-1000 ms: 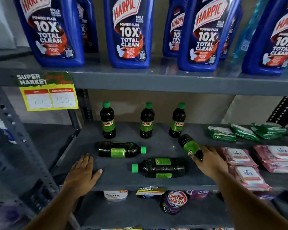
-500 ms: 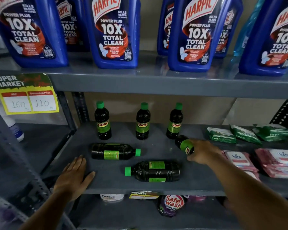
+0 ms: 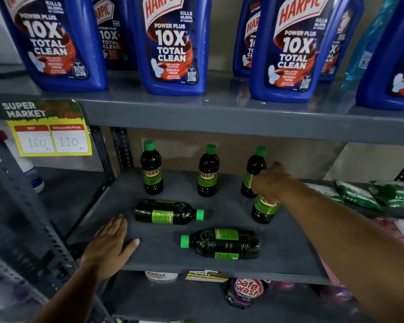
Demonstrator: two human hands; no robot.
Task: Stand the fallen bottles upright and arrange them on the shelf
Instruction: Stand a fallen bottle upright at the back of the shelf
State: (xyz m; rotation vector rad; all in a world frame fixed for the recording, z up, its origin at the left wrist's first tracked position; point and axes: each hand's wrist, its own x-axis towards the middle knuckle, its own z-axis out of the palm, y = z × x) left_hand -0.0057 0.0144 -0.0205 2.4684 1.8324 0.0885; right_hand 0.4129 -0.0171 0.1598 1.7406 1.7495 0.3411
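Standing the fourth bottle: this appears to be the step in hand, with two bottles yet to lift.
Left hand (image 3: 107, 247): flat, fingers spread, palm down on the front edge of the shelf (image 3: 163, 252) at 8 o'clock; holds nothing.
Nearest fallen bottle (image 3: 222, 243): on its side at 6 o'clock, green cap pointing left.
Second fallen bottle (image 3: 168, 212): on its side just behind, cap pointing right.
Right hand (image 3: 271, 183): closed over the top of the held bottle (image 3: 265, 209) at 3 o'clock; base looks to be on or just above the shelf, contact not resolvable.
Back row (image 3: 208, 171): three bottles upright at 12 o'clock.
Next move: release calls for a seated, vertical base, clear of the rear right bottle.
Hidden: held bottle's cap and neck under the hand; rear right bottle partly covered.
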